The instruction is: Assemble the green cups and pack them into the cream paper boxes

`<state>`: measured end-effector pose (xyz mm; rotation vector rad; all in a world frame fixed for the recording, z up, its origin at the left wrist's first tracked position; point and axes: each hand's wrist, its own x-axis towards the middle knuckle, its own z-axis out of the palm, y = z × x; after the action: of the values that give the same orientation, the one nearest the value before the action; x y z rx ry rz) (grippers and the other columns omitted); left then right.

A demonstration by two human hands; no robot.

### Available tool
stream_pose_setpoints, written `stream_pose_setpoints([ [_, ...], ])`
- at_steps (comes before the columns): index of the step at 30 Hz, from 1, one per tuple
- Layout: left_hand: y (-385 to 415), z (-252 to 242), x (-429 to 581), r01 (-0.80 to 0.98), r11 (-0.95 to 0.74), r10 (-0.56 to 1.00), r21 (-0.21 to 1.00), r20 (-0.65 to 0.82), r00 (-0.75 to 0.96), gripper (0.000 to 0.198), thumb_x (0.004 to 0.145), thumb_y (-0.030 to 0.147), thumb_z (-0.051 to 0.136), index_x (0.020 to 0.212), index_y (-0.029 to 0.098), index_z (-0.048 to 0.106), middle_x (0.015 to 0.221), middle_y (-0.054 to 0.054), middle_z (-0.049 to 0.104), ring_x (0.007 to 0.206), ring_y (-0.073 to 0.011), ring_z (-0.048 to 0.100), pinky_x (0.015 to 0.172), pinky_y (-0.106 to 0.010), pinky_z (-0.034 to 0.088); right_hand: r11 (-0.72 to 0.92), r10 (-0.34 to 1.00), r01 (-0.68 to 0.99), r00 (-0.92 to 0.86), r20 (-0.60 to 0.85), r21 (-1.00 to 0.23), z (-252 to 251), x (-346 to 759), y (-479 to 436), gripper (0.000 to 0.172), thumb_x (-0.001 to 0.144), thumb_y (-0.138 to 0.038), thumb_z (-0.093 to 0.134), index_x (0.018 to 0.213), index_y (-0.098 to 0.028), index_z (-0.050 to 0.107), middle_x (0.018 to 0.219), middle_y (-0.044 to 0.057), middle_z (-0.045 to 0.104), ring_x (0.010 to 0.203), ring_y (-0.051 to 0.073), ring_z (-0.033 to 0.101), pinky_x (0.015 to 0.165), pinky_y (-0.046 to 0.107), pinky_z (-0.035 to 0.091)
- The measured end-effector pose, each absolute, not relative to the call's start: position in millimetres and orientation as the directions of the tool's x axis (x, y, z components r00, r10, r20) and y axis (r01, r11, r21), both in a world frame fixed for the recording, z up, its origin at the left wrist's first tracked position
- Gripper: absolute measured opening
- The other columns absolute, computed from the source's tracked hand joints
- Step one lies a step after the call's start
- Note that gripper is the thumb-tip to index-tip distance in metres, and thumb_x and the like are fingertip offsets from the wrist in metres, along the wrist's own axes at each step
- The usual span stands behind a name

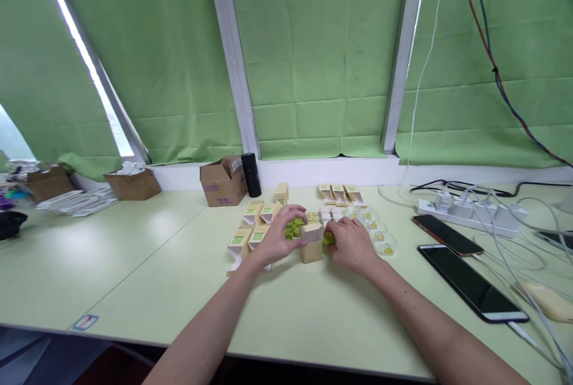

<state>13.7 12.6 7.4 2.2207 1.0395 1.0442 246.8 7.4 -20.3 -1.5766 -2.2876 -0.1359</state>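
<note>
A small tan open-topped box (312, 249) stands on the table between my hands. My left hand (280, 236) curves around its left side, thumb at the near edge and fingers at the back. Through the gap in that hand several green block-like pieces (293, 229) show. Just right of the box, my right hand (351, 245) is closed on a small green piece (329, 239), mostly covered by the fingers. Behind the hands lie small yellowish pieces (312, 218) and white pieces (329, 213). Clear plastic cups (376, 236) with yellow spots sit beyond my right hand.
Tan cartons with green labels (239, 243) stand left, more (339, 194) at the back. Behind are a cardboard box (222, 185) and a black cylinder (251, 175). Phones (470, 280), cables and a power strip (470, 215) lie right.
</note>
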Motion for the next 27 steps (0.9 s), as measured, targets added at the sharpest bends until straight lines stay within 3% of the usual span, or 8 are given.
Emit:
stream_pose_setpoints([
  [3, 8.3, 11.5, 13.8, 0.508, -0.639, 0.767, 0.578, 0.427, 0.479, 0.004, 0.083, 0.031, 0.081, 0.084, 0.028, 0.082, 0.146, -0.006, 0.058, 0.146, -0.035, 0.044, 0.128, -0.056, 0.026, 0.372, 0.886, 0.92, -0.314, 0.342, -0.119, -21.0, 247.1, 7.3, 0.025, 0.076, -0.018, 0.074, 0.1, -0.02, 0.067, 0.095, 0.007, 0.074, 0.102, 0.027, 0.063, 0.081, 0.035, 0.03],
  [6, 6.5, 12.0, 14.3, 0.594, -0.637, 0.771, 0.492, 0.402, 0.494, 0.013, 0.091, 0.036, 0.074, 0.095, 0.033, 0.085, 0.147, -0.004, 0.063, 0.143, -0.0344, 0.049, 0.128, -0.059, 0.024, 0.37, 0.886, 0.922, -0.315, 0.34, -0.111, -21.4, 247.2, 6.8, 0.025, 0.076, -0.017, 0.074, 0.101, -0.02, 0.067, 0.095, 0.007, 0.074, 0.103, 0.027, 0.063, 0.082, 0.035, 0.031],
  [9, 7.6, 8.0, 17.0, 0.64, -0.602, 0.797, 0.477, 0.403, 0.45, 0.025, 0.095, 0.035, 0.066, 0.114, 0.033, 0.082, 0.137, -0.005, 0.072, 0.133, -0.0321, 0.059, 0.122, -0.056, 0.036, 0.376, 0.883, 0.92, -0.32, 0.344, -0.109, -21.1, 247.2, 6.0, 0.025, 0.077, -0.018, 0.074, 0.1, -0.02, 0.067, 0.094, 0.007, 0.074, 0.104, 0.028, 0.063, 0.083, 0.036, 0.031],
  [12, 10.9, 1.2, 22.4, 0.61, -0.59, 0.805, 0.529, 0.445, 0.393, 0.031, 0.099, 0.036, 0.059, 0.122, 0.031, 0.08, 0.128, -0.004, 0.078, 0.125, -0.0292, 0.066, 0.114, -0.049, 0.047, 0.384, 0.878, 0.916, -0.323, 0.354, -0.118, -20.7, 247.2, 5.6, 0.025, 0.076, -0.017, 0.073, 0.1, -0.021, 0.068, 0.094, 0.007, 0.075, 0.103, 0.028, 0.063, 0.082, 0.036, 0.032],
  [19, 19.0, -10.4, 27.7, 0.47, -0.513, 0.858, 0.718, 0.433, 0.275, 0.036, 0.097, 0.031, 0.058, 0.127, 0.023, 0.076, 0.131, -0.009, 0.076, 0.115, -0.0266, 0.069, 0.099, -0.04, 0.055, 0.373, 0.882, 0.919, -0.309, 0.357, -0.127, -20.9, 246.6, 6.7, 0.024, 0.078, -0.018, 0.074, 0.1, -0.021, 0.067, 0.094, 0.008, 0.075, 0.103, 0.029, 0.063, 0.081, 0.036, 0.035],
  [23, 23.6, -13.9, 24.3, 0.438, -0.49, 0.871, 0.754, 0.412, 0.267, 0.041, 0.093, 0.029, 0.058, 0.13, 0.022, 0.073, 0.125, -0.01, 0.075, 0.1, -0.024, 0.066, 0.089, -0.037, 0.054, 0.343, 0.871, 0.921, -0.238, 0.429, -0.184, -17.5, 249.0, 6.6, 0.02, 0.082, -0.02, 0.072, 0.101, -0.022, 0.066, 0.095, 0.008, 0.074, 0.099, 0.029, 0.064, 0.078, 0.036, 0.036],
  [27, 27.6, -18.4, 22.6, 0.391, -0.486, 0.872, 0.782, 0.401, 0.282, 0.044, 0.09, 0.025, 0.055, 0.132, 0.02, 0.071, 0.119, -0.009, 0.075, 0.099, -0.0234, 0.064, 0.09, -0.037, 0.052, 0.323, 0.812, 0.894, -0.094, 0.577, -0.309, -14.2, 255.4, 7.9, 0.021, 0.087, -0.024, 0.068, 0.107, -0.022, 0.065, 0.097, 0.008, 0.073, 0.096, 0.029, 0.065, 0.081, 0.037, 0.04],
])
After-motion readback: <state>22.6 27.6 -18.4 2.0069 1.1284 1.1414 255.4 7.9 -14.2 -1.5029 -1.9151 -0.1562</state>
